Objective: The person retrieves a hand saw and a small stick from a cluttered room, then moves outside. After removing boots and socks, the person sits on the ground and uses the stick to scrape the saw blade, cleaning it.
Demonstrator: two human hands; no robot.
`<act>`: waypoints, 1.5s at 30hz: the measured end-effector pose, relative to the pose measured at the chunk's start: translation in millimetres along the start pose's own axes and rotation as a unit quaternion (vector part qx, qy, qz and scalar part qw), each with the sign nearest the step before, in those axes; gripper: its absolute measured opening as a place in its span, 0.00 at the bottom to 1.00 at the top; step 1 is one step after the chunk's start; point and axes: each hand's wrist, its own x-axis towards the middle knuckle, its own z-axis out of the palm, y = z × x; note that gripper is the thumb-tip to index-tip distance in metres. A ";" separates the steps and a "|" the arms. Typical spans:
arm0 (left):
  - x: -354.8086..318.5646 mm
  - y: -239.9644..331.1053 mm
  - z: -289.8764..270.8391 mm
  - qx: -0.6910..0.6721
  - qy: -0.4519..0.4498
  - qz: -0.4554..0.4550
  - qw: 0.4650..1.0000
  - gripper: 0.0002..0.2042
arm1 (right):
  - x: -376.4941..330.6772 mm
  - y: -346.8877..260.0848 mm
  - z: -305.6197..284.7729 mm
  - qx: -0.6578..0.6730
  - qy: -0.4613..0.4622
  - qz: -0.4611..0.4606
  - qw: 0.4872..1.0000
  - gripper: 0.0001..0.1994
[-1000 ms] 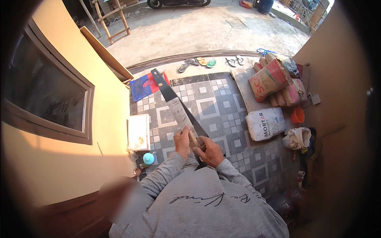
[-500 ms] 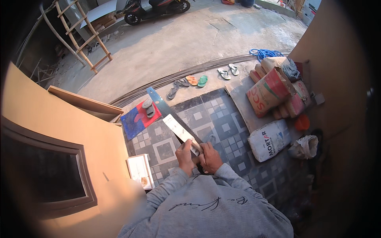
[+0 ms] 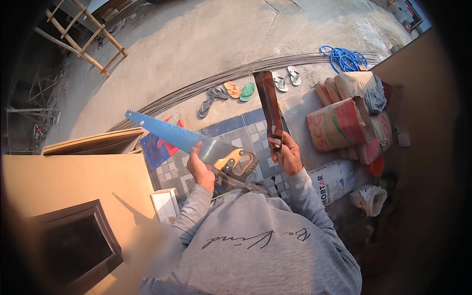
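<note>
I observe dark script across the gray sweatshirt (image 3: 255, 223) and red lettering on the brown-red sack (image 3: 335, 127). The handsaw (image 3: 179, 137) slants ahead, blade gripped by the left hand (image 3: 200, 169). The right hand (image 3: 289, 156) clasps the reddish-brown strip (image 3: 267, 101) near its lower end.

Most of the left hand's (image 3: 200, 170) fingers are hidden behind the saw (image 3: 169, 134). The mat (image 3: 153, 151) is partly covered by its blade, the white sack (image 3: 337, 181) by the right sleeve (image 3: 314, 199). At far left, the ladder (image 3: 92, 39) is cut off. At near left, a pale patch (image 3: 153, 250) is blurred.
</note>
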 end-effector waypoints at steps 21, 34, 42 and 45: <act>302.0 34.4 416.2 -0.090 -0.151 -0.066 0.982 0.16 | 408.1 -98.1 -85.5 -0.023 0.202 0.008 0.979 0.16; 422.7 20.4 646.1 -0.072 -0.118 -0.060 0.989 0.17 | 652.5 -228.9 -206.3 0.023 0.145 -0.058 0.987 0.09; 565.5 50.5 761.2 -0.114 -0.054 0.017 0.992 0.17 | 772.1 -284.8 -293.0 0.060 0.247 -0.082 0.964 0.10; 647.7 58.7 806.5 -0.120 -0.046 0.062 0.990 0.16 | 830.7 -299.7 -324.2 0.078 0.287 -0.107 0.949 0.11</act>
